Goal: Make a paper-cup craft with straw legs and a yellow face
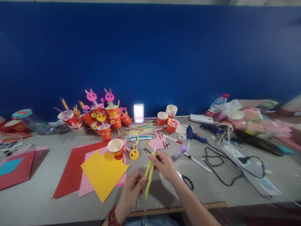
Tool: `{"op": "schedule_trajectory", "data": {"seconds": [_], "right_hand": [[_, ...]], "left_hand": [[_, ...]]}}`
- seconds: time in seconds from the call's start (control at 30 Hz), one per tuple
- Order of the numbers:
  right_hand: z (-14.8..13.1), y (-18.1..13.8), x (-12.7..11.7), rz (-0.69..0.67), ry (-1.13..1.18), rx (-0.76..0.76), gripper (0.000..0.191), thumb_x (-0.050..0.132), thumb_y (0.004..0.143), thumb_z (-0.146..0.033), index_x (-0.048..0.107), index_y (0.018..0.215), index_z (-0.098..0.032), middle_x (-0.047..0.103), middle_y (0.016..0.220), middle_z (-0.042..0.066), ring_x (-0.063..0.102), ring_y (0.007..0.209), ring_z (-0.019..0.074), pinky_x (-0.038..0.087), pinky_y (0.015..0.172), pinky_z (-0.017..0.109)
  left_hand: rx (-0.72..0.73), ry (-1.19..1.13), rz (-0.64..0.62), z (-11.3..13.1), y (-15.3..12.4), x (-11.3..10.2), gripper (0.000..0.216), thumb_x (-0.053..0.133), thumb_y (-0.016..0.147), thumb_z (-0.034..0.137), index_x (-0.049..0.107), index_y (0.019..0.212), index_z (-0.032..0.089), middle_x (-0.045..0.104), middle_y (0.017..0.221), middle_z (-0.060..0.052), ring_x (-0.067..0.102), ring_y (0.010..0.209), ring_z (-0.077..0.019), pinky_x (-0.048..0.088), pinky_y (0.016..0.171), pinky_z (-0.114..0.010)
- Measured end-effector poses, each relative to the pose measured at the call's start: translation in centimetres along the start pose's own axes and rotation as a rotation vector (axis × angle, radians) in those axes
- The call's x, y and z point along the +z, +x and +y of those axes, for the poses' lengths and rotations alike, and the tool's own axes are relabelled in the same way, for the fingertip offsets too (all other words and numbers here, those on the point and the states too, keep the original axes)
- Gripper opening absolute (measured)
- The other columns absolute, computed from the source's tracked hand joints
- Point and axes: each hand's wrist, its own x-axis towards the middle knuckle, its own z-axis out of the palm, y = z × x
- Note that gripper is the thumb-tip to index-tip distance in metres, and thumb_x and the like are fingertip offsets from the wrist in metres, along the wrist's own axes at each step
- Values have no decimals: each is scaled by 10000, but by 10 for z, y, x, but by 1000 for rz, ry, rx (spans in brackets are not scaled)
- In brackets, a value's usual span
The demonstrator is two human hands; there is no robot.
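Near the front of the table, my left hand (134,185) pinches the lower part of some thin yellow strips (148,185). My right hand (164,164) grips their upper end between thumb and fingers, where a whitish strip shows beside the yellow. Whether they are straws or folded paper I cannot tell. Beyond my hands lies a pink paper piece (158,142) with cut fingers along its edge. A yellow round face cutout (134,154) on a yellow stem rests left of it. Black-handled scissors (188,182) lie partly hidden behind my right forearm.
Yellow paper (103,175) overlaps pink and red sheets, with a paper cup (115,147) at their far edge. Decorated cups (104,131) crowd the back left. To the right are a glue stick (180,151), a marker (197,162), a blue glue gun (195,135) and a power strip (249,172).
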Motion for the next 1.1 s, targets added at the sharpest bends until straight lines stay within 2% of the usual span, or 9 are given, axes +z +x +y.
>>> {"op": "schedule_trajectory", "data": {"seconds": [0.17, 0.27, 0.37, 0.43, 0.5, 0.57, 0.63, 0.87, 1.1], "right_hand": [[8, 3, -2, 35, 0, 25, 471, 595, 876, -613, 465, 654, -218, 446, 501, -67, 419, 407, 94, 311, 407, 215], [7, 4, -1, 47, -8, 26, 489, 599, 861, -634, 460, 644, -219, 440, 489, -67, 426, 404, 96, 306, 399, 212], [1, 4, 1, 69, -18, 29, 495, 602, 846, -648, 466, 637, -220, 451, 471, -62, 420, 390, 95, 300, 382, 208], [-2, 4, 2, 84, -23, 32, 493, 593, 844, -653, 476, 639, -220, 466, 462, -57, 414, 380, 94, 295, 372, 207], [-4, 4, 3, 98, -24, 39, 488, 594, 844, -649, 482, 643, -219, 476, 458, -54, 416, 374, 93, 296, 369, 204], [-4, 4, 4, 117, -23, 47, 489, 601, 840, -648, 480, 642, -218, 479, 452, -54, 420, 368, 92, 299, 368, 202], [-3, 3, 5, 137, -12, 59, 493, 613, 831, -651, 479, 640, -217, 479, 447, -55, 425, 363, 92, 304, 366, 200], [-2, 2, 5, 154, 25, 73, 506, 605, 826, -672, 509, 656, -205, 509, 445, -45, 432, 350, 88, 316, 358, 193], [-3, 0, 7, 194, 32, 64, 525, 628, 799, -691, 531, 644, -199, 522, 433, -38, 444, 341, 92, 320, 351, 192]], "left_hand": [[43, 110, 52, -4, -6, -1, 347, 611, 894, 512, 555, 781, 188, 489, 615, 45, 436, 543, -106, 336, 517, -210], [129, 274, 108, -2, -10, -2, 333, 534, 955, 448, 565, 742, 194, 492, 553, 43, 460, 534, -120, 354, 549, -229], [144, 337, 153, 1, -12, -2, 347, 494, 973, 424, 560, 712, 204, 479, 509, 47, 476, 495, -128, 372, 537, -239], [161, 367, 183, 2, -12, -1, 284, 533, 954, 406, 582, 756, 207, 568, 598, 19, 555, 561, -151, 421, 559, -246], [251, 418, 239, 2, -12, 0, 155, 588, 925, 360, 614, 909, 208, 672, 813, -34, 642, 744, -195, 494, 683, -278], [385, 477, 303, 2, -12, 1, 196, 620, 900, 300, 593, 1073, 213, 684, 1004, -75, 652, 924, -233, 508, 838, -335], [482, 530, 321, 2, -12, 1, 206, 616, 896, 254, 581, 1095, 216, 675, 1017, -79, 645, 959, -242, 497, 889, -360], [463, 594, 266, -1, -7, 3, 73, 565, 935, 221, 626, 973, 223, 684, 924, -59, 653, 875, -227, 496, 795, -310], [420, 493, 345, -6, -4, 3, 140, 567, 935, 283, 621, 823, 219, 641, 799, -35, 619, 745, -200, 475, 690, -272]]}}
